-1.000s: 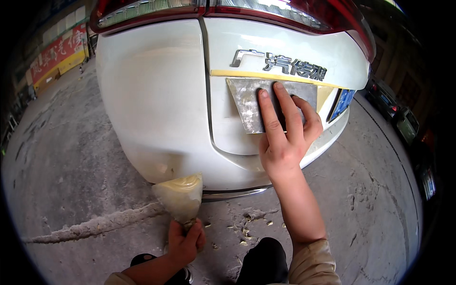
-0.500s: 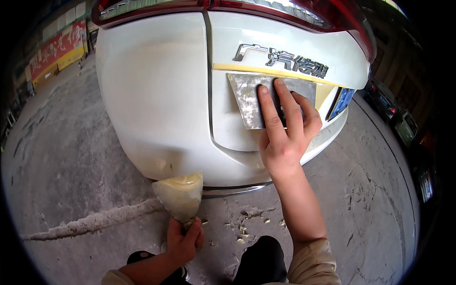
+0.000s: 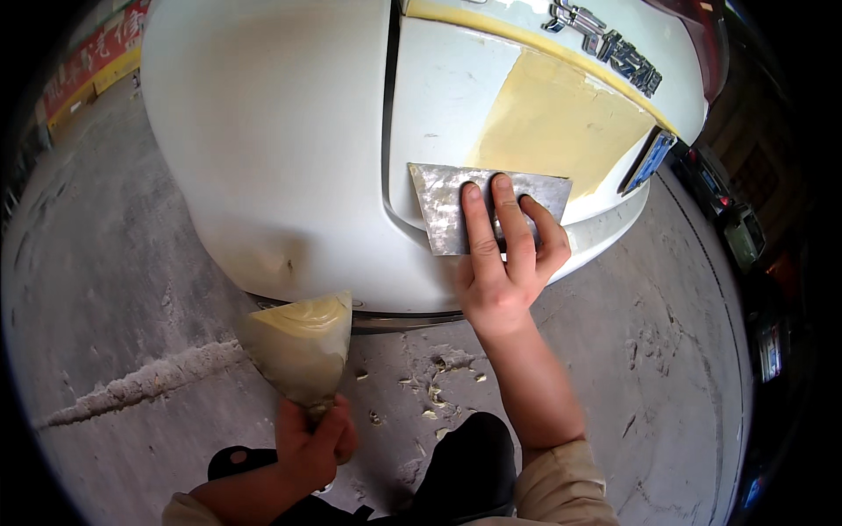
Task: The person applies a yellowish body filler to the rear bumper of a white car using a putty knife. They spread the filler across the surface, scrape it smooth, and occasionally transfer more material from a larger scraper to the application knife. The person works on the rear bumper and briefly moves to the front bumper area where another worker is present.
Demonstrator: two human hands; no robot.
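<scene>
Concrete ground, grey and rough (image 3: 158,289), spread around a glossy white car's rear (image 3: 263,131) in the head view, the sole view taken; a red-and-yellow banner (image 3: 101,53) stood far off at upper left, parked cars (image 3: 744,235) in shade at right. Small pale crumbs (image 3: 442,433) lay scattered on the concrete near the dark-clad knees.

Right hand (image 3: 504,272): three fingers lay spread on the near face of a thin grey trapezoid metal plate (image 3: 443,210), holding it; thumb hidden, so the exact grip could not be told. Plate sat against the white bodywork or very near it, contact not clear. Long axis ran crosswise, left to right, dipping slightly to the right; left end near the dark upright seam (image 3: 388,114).

Key relation: a smooth pale-yellow patch (image 3: 561,114) lay above the plate and up-right from those fingertips, the plate's upper edge crossing the patch's lower border in view. Narrow yellow strip (image 3: 491,26) ran along its top.

Left hand (image 3: 311,438): clenched at the neck of a broad fan-shaped scraper (image 3: 294,355), blade pointing up, cream-yellow paste (image 3: 307,316) across its wide end. Well apart from the patch; the right was the nearer hand
</scene>
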